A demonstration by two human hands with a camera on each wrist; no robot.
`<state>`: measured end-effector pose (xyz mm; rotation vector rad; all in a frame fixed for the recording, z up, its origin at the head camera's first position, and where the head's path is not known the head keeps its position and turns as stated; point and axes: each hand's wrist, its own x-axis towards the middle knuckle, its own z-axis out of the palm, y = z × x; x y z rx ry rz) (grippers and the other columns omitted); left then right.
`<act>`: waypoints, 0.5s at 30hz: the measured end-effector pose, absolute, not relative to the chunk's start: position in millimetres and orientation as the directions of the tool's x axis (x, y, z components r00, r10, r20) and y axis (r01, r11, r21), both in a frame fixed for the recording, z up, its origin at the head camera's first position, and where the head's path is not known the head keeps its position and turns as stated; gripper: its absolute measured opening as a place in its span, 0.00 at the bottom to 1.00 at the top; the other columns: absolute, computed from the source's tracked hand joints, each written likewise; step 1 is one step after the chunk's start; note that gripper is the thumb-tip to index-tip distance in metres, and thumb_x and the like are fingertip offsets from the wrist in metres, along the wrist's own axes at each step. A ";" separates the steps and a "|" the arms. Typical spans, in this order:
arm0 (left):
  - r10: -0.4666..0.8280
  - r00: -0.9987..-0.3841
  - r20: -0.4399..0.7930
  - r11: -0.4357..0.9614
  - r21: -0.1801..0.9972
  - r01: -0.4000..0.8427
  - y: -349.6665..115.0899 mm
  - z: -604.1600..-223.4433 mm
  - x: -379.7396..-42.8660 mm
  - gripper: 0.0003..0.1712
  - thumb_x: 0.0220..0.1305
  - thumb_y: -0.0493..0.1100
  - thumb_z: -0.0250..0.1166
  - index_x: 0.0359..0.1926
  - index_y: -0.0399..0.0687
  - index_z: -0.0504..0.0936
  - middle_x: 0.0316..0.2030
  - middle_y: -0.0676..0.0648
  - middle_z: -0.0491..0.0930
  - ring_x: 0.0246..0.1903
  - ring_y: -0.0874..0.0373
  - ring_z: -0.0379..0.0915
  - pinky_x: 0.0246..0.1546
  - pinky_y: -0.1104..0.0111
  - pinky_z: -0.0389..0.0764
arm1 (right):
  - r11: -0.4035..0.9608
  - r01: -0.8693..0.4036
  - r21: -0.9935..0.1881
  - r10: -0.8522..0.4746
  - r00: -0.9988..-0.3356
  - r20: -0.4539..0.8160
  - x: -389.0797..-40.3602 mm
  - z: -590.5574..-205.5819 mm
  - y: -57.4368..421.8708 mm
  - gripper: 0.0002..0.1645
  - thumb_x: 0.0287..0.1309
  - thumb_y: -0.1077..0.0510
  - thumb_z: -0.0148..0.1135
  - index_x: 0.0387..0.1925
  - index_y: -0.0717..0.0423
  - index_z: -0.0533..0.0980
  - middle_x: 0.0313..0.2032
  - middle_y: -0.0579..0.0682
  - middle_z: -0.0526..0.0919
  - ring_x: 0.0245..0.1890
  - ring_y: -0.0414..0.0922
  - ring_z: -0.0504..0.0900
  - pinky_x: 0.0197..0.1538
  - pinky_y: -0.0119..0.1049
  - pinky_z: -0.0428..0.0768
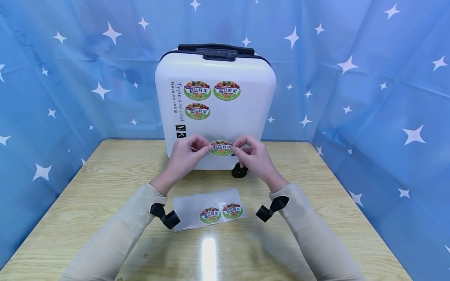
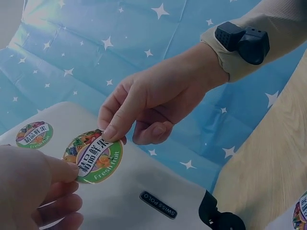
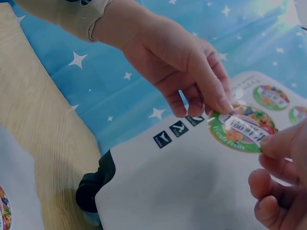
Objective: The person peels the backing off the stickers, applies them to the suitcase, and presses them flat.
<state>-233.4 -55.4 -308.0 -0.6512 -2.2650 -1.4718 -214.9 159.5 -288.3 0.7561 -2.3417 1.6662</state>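
Observation:
Between my two hands is an oval fruit sticker (image 1: 222,149), green-edged with fruit and white lettering. My left hand (image 1: 188,156) pinches its left end between thumb and finger, and my right hand (image 1: 256,157) pinches the right end. The sticker overlaps the lower front of a white suitcase (image 1: 246,113) in the head view; in the left wrist view the same sticker (image 2: 98,158) faces up, spread flat. On the suitcase front are three matching stickers: an upper left one (image 1: 197,90), an upper right one (image 1: 227,91) and a lower left one (image 1: 197,111).
A white backing sheet (image 1: 190,207) lies on the wooden table (image 1: 116,175), with two stickers at its right part. One black suitcase wheel (image 1: 239,171) shows near my right hand. A blue star-patterned curtain (image 1: 88,70) surrounds the table's back and sides.

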 end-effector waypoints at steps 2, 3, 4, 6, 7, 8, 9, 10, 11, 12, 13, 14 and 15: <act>0.183 -0.823 0.538 0.356 0.744 0.566 -55.0 -305.7 -235.0 0.05 0.59 0.42 0.66 0.31 0.45 0.81 0.27 0.51 0.79 0.25 0.58 0.72 0.25 0.68 0.74 | 0.245 -0.500 -0.831 -0.296 -0.854 0.427 -215.5 -286.6 159.5 0.06 0.62 0.65 0.55 0.37 0.66 0.71 0.29 0.57 0.72 0.14 0.47 0.69 0.17 0.35 0.68; 0.182 -0.822 0.539 0.357 0.743 0.566 -54.8 -304.5 -235.4 0.05 0.59 0.41 0.66 0.31 0.45 0.81 0.27 0.51 0.79 0.26 0.58 0.72 0.25 0.68 0.74 | 0.245 -0.501 -0.830 -0.293 -0.855 0.429 -215.6 -285.7 159.6 0.06 0.63 0.65 0.55 0.37 0.66 0.71 0.30 0.56 0.72 0.14 0.45 0.69 0.17 0.36 0.68; 0.181 -0.823 0.539 0.361 0.742 0.565 -54.7 -303.6 -235.9 0.05 0.59 0.42 0.66 0.31 0.45 0.80 0.27 0.51 0.79 0.26 0.59 0.72 0.25 0.68 0.74 | 0.245 -0.502 -0.829 -0.290 -0.854 0.431 -215.8 -284.8 159.6 0.06 0.62 0.65 0.55 0.37 0.66 0.71 0.31 0.56 0.72 0.14 0.45 0.69 0.17 0.37 0.68; 0.179 -0.822 0.540 0.367 0.739 0.565 -54.3 -301.7 -236.8 0.05 0.59 0.42 0.66 0.31 0.45 0.80 0.27 0.51 0.79 0.26 0.59 0.72 0.26 0.68 0.74 | 0.248 -0.503 -0.828 -0.286 -0.855 0.433 -216.4 -283.3 159.7 0.06 0.63 0.64 0.55 0.38 0.66 0.72 0.31 0.56 0.72 0.14 0.44 0.69 0.17 0.36 0.69; 0.178 -0.822 0.541 0.368 0.738 0.566 -54.2 -300.9 -237.3 0.05 0.59 0.42 0.66 0.31 0.45 0.81 0.27 0.51 0.79 0.26 0.59 0.72 0.26 0.68 0.74 | 0.249 -0.502 -0.828 -0.285 -0.855 0.433 -216.7 -282.7 159.6 0.06 0.63 0.64 0.55 0.38 0.66 0.72 0.31 0.56 0.72 0.14 0.44 0.69 0.17 0.35 0.69; 0.177 -0.821 0.542 0.370 0.736 0.566 -54.0 -300.2 -237.7 0.05 0.59 0.42 0.66 0.31 0.45 0.81 0.27 0.51 0.79 0.26 0.59 0.72 0.26 0.68 0.74 | 0.250 -0.504 -0.827 -0.285 -0.854 0.435 -217.3 -282.3 159.6 0.06 0.63 0.64 0.55 0.38 0.66 0.72 0.31 0.56 0.73 0.13 0.44 0.69 0.17 0.35 0.69; 0.176 -0.821 0.544 0.371 0.736 0.567 -53.8 -299.6 -238.3 0.05 0.59 0.42 0.66 0.31 0.45 0.81 0.27 0.51 0.79 0.26 0.59 0.72 0.27 0.68 0.74 | 0.250 -0.505 -0.826 -0.284 -0.854 0.436 -217.8 -281.9 159.6 0.06 0.63 0.64 0.55 0.38 0.66 0.72 0.32 0.56 0.73 0.13 0.44 0.69 0.17 0.35 0.69; 0.176 -0.819 0.545 0.372 0.734 0.568 -53.7 -299.1 -238.9 0.05 0.59 0.42 0.66 0.32 0.45 0.81 0.27 0.51 0.79 0.27 0.59 0.72 0.27 0.68 0.74 | 0.251 -0.507 -0.825 -0.283 -0.853 0.438 -218.2 -281.6 159.4 0.06 0.63 0.64 0.55 0.38 0.66 0.72 0.32 0.55 0.73 0.13 0.44 0.69 0.18 0.34 0.69; 0.176 -0.817 0.549 0.373 0.731 0.571 -53.5 -298.1 -239.3 0.05 0.59 0.42 0.66 0.32 0.44 0.81 0.27 0.51 0.79 0.27 0.59 0.72 0.27 0.67 0.74 | 0.250 -0.510 -0.823 -0.282 -0.851 0.442 -218.9 -281.4 159.3 0.06 0.62 0.64 0.55 0.38 0.66 0.72 0.32 0.55 0.73 0.13 0.44 0.69 0.18 0.33 0.69; 0.176 -0.816 0.551 0.375 0.729 0.573 -53.2 -297.4 -240.0 0.06 0.59 0.42 0.66 0.32 0.44 0.81 0.27 0.51 0.79 0.27 0.59 0.72 0.28 0.67 0.74 | 0.247 -0.513 -0.822 -0.282 -0.850 0.445 -219.5 -281.4 159.1 0.06 0.62 0.64 0.55 0.38 0.66 0.72 0.31 0.55 0.73 0.13 0.44 0.69 0.18 0.33 0.69; 0.176 -0.816 0.551 0.377 0.728 0.573 -53.1 -296.8 -240.7 0.06 0.59 0.42 0.66 0.32 0.44 0.81 0.27 0.51 0.79 0.27 0.59 0.72 0.28 0.67 0.74 | 0.243 -0.516 -0.822 -0.282 -0.848 0.449 -220.0 -281.4 159.0 0.06 0.62 0.64 0.55 0.38 0.66 0.72 0.31 0.55 0.73 0.13 0.45 0.69 0.18 0.33 0.69; 0.176 -0.815 0.553 0.380 0.725 0.574 -53.0 -296.3 -241.4 0.06 0.59 0.42 0.66 0.32 0.44 0.81 0.27 0.51 0.79 0.27 0.59 0.72 0.28 0.66 0.74 | 0.240 -0.518 -0.821 -0.281 -0.847 0.452 -220.5 -281.4 158.8 0.06 0.62 0.65 0.55 0.38 0.66 0.72 0.31 0.55 0.73 0.13 0.45 0.69 0.18 0.33 0.69; 0.177 -0.813 0.554 0.384 0.722 0.575 -53.0 -295.9 -242.1 0.06 0.59 0.42 0.66 0.32 0.44 0.81 0.27 0.51 0.79 0.27 0.59 0.72 0.28 0.66 0.75 | 0.235 -0.520 -0.821 -0.279 -0.845 0.456 -220.9 -281.4 158.7 0.06 0.62 0.65 0.55 0.38 0.66 0.72 0.31 0.56 0.73 0.13 0.47 0.69 0.17 0.33 0.69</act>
